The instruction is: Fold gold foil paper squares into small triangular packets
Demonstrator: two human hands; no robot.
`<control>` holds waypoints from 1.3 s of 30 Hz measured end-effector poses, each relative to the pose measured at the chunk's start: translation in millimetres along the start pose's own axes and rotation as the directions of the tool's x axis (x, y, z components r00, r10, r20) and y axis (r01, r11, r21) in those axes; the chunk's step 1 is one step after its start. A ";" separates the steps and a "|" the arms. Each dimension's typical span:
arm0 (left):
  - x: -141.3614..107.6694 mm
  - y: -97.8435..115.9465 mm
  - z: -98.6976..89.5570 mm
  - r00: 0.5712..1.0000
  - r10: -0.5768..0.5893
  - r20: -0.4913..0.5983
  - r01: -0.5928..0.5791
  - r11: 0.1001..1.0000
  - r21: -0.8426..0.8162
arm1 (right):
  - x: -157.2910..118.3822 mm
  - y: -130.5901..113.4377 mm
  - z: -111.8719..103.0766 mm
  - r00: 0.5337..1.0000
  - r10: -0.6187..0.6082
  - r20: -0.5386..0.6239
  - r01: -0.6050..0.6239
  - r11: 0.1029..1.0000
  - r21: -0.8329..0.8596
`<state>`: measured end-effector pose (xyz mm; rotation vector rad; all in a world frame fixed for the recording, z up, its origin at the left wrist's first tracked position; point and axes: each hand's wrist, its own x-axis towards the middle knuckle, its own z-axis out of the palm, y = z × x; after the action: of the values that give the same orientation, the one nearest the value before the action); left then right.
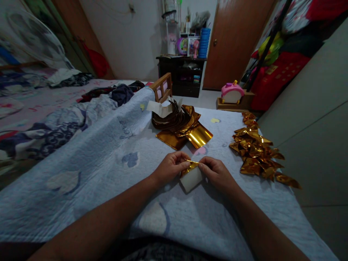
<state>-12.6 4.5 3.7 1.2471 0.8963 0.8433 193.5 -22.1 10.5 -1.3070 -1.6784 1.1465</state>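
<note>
A sheet of gold foil paper (191,179) with a pale underside is between my two hands, its far edge folded into a narrow gold strip. My left hand (172,167) pinches the left end of that edge, and my right hand (216,172) pinches the right end. The pale part hangs toward me, just over the light blue bedcover (108,188). Beyond my hands lies a fanned stack of gold sheets (199,135). To the right, a pile of folded gold pieces (255,152) rests near the cover's edge.
Rumpled clothes and bedding (95,112) lie at the left, with a white fan (34,34) behind. A dark cabinet (181,74) stands at the back. A pink toy (232,93) sits on a cardboard box past the bed's far edge. A pale panel (320,119) borders the right side.
</note>
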 end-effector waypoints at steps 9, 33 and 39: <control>0.1 -0.1 0.5 0.999 -0.028 -0.020 0.027 0.999 -0.031 | -0.5 4.1 4.0 0.995 -0.054 -0.079 0.058 0.997 0.047; 2.6 -2.8 0.5 0.987 0.068 -0.143 -0.035 0.973 0.227 | -9.6 -5.9 14.5 0.853 -0.459 0.249 0.497 0.566 -0.658; 0.5 -1.0 -0.1 0.971 0.230 -0.064 -0.118 0.696 0.709 | -7.9 -5.8 15.4 0.861 -0.370 0.350 0.509 0.604 -0.614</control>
<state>-12.4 4.9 2.7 1.9852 1.3060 0.7678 179.3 -33.7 10.3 -1.0757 -2.5493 0.3232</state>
